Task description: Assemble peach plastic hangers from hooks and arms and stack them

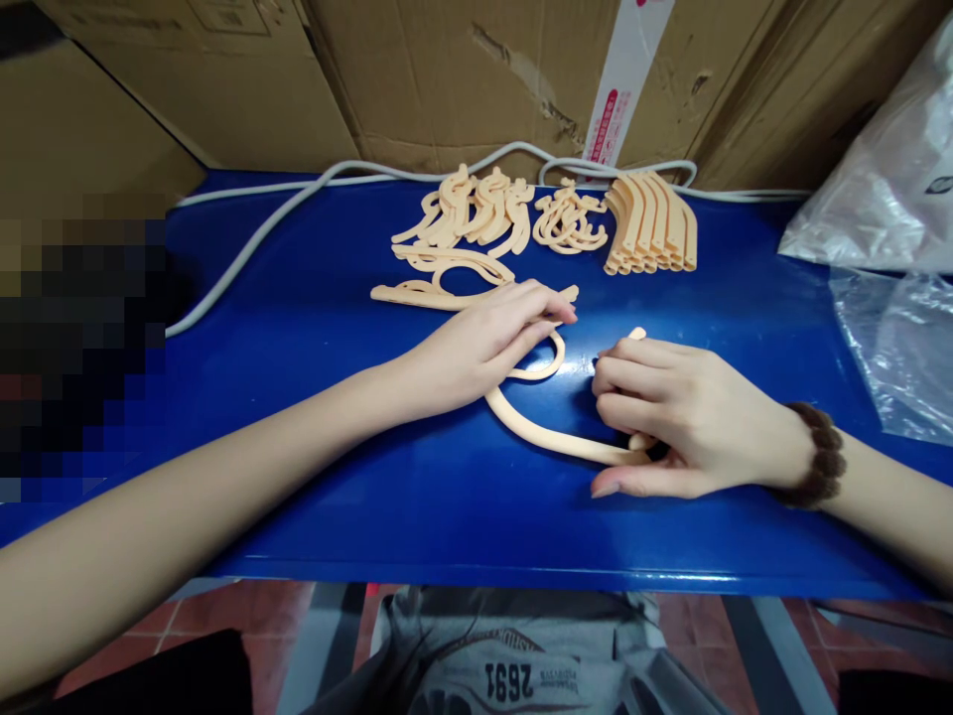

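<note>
Right grip's clamped on a smooth, slim, curvy beige piece that bows across to under the left grip, can't tell if that one's pinching. Beyond both, more beige parts on the blue desk.

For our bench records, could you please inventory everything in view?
Table: 1, blue, centre
Boxes: several, brown, behind table
Cable: count unclear, white, back
Wavy pieces: many, peach, back left
Hook pieces: many, peach, back middle
Stacked pieces: many, peach, back right
Long pieces: several, peach, mid-table
Curved frame: apparently 1, peach, front
Bag: 1, white, far right
Clear plastic: 1, transparent, right
Table legs: 2, grey, below
Tiles: several, red, floor
Garment: 1, grey, bottom
Bracelet: 1, brown, right wrist
Left hand: 1, over curved frame
Right hand: 1, gripping curved frame
</note>
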{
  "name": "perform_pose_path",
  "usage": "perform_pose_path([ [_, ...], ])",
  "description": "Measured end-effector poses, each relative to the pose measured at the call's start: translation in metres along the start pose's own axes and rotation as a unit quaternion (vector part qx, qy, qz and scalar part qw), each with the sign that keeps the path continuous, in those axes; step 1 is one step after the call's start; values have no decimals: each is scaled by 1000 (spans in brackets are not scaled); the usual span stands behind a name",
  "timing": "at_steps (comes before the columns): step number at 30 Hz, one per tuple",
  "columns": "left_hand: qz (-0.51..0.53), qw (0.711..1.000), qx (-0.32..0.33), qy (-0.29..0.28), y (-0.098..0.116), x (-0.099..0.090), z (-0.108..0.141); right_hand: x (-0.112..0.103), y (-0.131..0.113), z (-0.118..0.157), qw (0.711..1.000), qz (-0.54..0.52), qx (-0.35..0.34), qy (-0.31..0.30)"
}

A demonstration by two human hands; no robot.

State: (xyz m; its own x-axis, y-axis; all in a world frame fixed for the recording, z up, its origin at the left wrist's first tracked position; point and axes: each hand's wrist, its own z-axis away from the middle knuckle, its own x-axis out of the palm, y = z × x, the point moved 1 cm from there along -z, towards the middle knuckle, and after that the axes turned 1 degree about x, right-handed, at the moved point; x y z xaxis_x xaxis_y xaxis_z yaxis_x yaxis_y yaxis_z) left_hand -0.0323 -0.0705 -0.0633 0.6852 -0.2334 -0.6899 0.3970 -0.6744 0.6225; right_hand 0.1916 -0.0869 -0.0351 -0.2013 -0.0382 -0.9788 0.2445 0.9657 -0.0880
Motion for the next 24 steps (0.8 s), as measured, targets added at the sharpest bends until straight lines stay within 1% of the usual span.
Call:
perform_pose_path([
  [3, -3, 1000, 0, 26, -1, 0, -1, 1, 0, -1, 1000, -1, -1, -6],
  [6, -3, 999, 2, 45, -3, -1, -1, -1, 0, -1, 1000, 29, -8, 0],
  [8, 6, 999, -2, 53, -3, -1, -1, -6, 1, 0, 997, 81, -1, 17],
  [11, 12, 998, -2, 61, -3, -1, -1, -14, 2, 3, 980, 190, 45, 36],
  [13, -10, 998, 10, 62, -2, -2, -1, -17, 0, 4, 966, 245, 75, 30],
  [15, -41, 997, 24, 60, -1, -3, 0, -18, -4, 4, 961, 263, 86, 19],
  [18, -75, 995, 33, 51, 1, -6, 1, -14, -16, 3, 969, 237, 72, 20],
  [21, -96, 993, 37, 49, 3, -7, 2, -10, -27, 1, 986, 162, 31, 26],
  [24, -104, 993, 36, 52, 3, -7, 2, -7, -33, -1, 997, 81, -4, 17],
])
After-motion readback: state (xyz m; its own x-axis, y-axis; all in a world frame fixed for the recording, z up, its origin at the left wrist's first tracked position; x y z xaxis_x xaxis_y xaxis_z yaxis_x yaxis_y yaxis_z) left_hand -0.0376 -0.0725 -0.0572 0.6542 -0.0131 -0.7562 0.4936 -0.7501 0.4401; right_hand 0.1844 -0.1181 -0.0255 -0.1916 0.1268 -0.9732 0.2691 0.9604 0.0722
